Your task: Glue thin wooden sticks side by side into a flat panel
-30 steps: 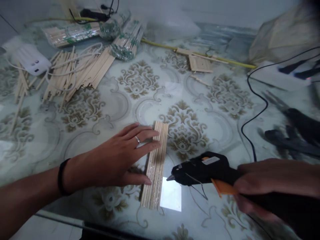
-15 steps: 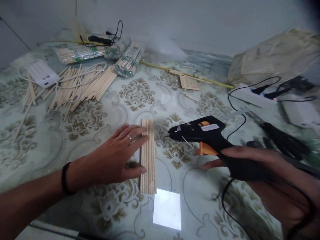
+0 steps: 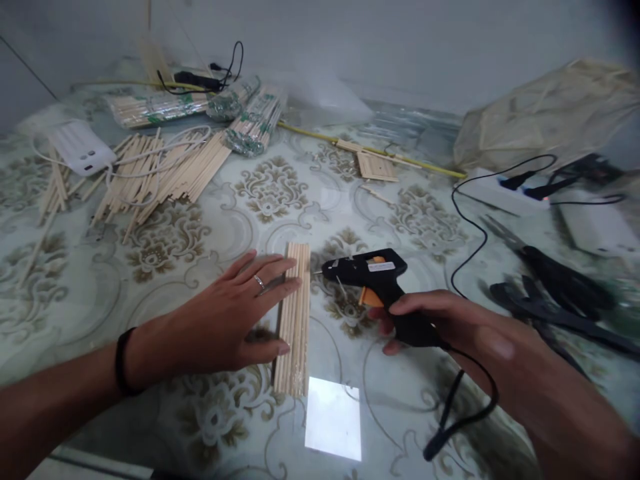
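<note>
My left hand (image 3: 230,317), with a ring and a black wristband, lies spread with its fingertips on a flat row of wooden sticks (image 3: 294,320) placed lengthwise in front of me. In my right hand (image 3: 470,327) is a black glue gun (image 3: 380,280) with an orange trigger, gripped by the handle. Its nozzle points left, close to the right edge of the stick row, near the upper part. The gun's black cable loops under my right wrist.
Loose sticks (image 3: 165,173) and a white adapter (image 3: 83,148) lie at the left. Packed sticks (image 3: 255,123) are behind. A small stick panel (image 3: 377,167) sits at the back. At right are a power strip (image 3: 505,190), pliers (image 3: 565,280) and a wrapped frame (image 3: 545,117).
My right hand has brought the glue gun left and nearer, so its nozzle is closer to the sticks. The stick row has tilted slightly under my left hand.
</note>
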`<action>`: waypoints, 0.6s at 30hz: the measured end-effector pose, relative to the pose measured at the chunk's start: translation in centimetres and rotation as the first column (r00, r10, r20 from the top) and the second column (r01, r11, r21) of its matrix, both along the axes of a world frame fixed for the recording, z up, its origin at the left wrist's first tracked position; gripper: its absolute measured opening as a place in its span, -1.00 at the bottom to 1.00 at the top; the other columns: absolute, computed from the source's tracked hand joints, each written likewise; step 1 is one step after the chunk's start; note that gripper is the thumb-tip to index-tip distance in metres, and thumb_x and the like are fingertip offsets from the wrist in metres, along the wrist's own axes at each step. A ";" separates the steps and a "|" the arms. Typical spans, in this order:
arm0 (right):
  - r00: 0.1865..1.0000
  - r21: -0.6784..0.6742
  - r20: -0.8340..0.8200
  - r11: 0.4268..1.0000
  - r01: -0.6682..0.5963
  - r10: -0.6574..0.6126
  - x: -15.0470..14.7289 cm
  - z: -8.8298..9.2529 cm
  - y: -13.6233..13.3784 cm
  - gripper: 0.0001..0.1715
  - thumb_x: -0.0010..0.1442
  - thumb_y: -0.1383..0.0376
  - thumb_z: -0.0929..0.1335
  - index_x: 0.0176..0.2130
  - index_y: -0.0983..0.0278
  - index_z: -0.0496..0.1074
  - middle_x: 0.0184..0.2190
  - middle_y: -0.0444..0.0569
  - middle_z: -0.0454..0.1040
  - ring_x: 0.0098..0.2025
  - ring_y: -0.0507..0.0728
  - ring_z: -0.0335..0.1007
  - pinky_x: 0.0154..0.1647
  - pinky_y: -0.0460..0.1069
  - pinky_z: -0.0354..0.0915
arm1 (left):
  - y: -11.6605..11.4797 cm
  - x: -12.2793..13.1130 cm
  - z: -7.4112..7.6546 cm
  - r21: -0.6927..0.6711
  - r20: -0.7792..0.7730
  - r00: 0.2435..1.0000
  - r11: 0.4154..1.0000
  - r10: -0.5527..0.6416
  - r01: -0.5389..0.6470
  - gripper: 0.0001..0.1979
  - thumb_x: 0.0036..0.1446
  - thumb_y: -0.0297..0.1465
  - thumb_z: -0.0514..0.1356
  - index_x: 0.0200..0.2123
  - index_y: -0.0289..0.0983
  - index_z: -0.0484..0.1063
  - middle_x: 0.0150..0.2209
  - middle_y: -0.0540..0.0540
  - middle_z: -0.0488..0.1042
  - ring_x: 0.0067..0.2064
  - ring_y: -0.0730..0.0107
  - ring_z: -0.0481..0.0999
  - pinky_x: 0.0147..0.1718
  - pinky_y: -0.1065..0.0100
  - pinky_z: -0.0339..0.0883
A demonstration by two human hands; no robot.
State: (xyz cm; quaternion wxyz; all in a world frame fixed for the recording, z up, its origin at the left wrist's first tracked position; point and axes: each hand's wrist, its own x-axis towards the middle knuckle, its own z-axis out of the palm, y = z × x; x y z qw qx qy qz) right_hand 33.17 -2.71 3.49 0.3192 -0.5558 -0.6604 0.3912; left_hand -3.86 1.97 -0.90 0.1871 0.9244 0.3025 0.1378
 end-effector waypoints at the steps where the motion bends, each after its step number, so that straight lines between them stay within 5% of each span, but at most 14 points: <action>1: 0.999 -0.001 -0.045 1.000 0.014 -0.014 -0.4 0.0 0.1 -0.41 0.49 -0.36 0.39 -0.04 -0.07 0.81 -0.21 0.00 0.87 -0.25 0.35 0.86 -0.25 0.14 0.77 | 0.0 0.0 0.0 0.002 0.000 1.000 1.000 -0.003 0.003 -0.21 0.42 -0.16 0.47 0.58 -0.25 0.36 0.62 -0.44 0.38 0.69 -0.26 0.31 0.69 -0.37 0.14; 6: 0.999 -0.031 -0.008 0.998 -0.052 0.052 -0.8 0.2 0.8 -0.63 0.49 -0.14 0.55 -0.22 0.02 0.71 -0.45 -0.13 0.75 -0.37 0.16 0.73 -0.29 -0.06 0.62 | 0.1 -0.1 -0.2 0.025 -0.020 1.000 0.999 -0.021 0.022 -0.19 0.44 -0.07 0.47 0.56 -0.29 0.35 0.62 -0.47 0.37 0.70 -0.29 0.30 0.69 -0.38 0.13; 13: 0.985 -0.102 -0.030 0.980 -0.173 0.171 0.3 0.0 0.6 -0.70 0.50 -0.10 0.54 0.01 -0.01 0.56 -0.39 -0.16 0.77 -0.38 0.17 0.75 -0.29 -0.03 0.67 | 0.1 0.0 -0.1 0.027 -0.053 0.998 0.999 -0.019 0.021 -0.21 0.49 -0.06 0.42 0.59 -0.26 0.31 0.63 -0.44 0.36 0.71 -0.27 0.27 0.70 -0.36 0.10; 18: 0.965 -0.083 0.092 0.968 -0.238 0.246 -0.1 -0.3 0.0 -0.63 0.45 -0.10 0.57 0.11 -0.03 0.76 -0.19 -0.05 0.87 -0.42 0.19 0.79 -0.25 0.03 0.77 | 0.1 0.0 -0.1 0.033 -0.029 0.999 0.999 -0.029 0.030 -0.19 0.48 -0.06 0.43 0.60 -0.28 0.30 0.61 -0.47 0.37 0.70 -0.29 0.29 0.70 -0.36 0.10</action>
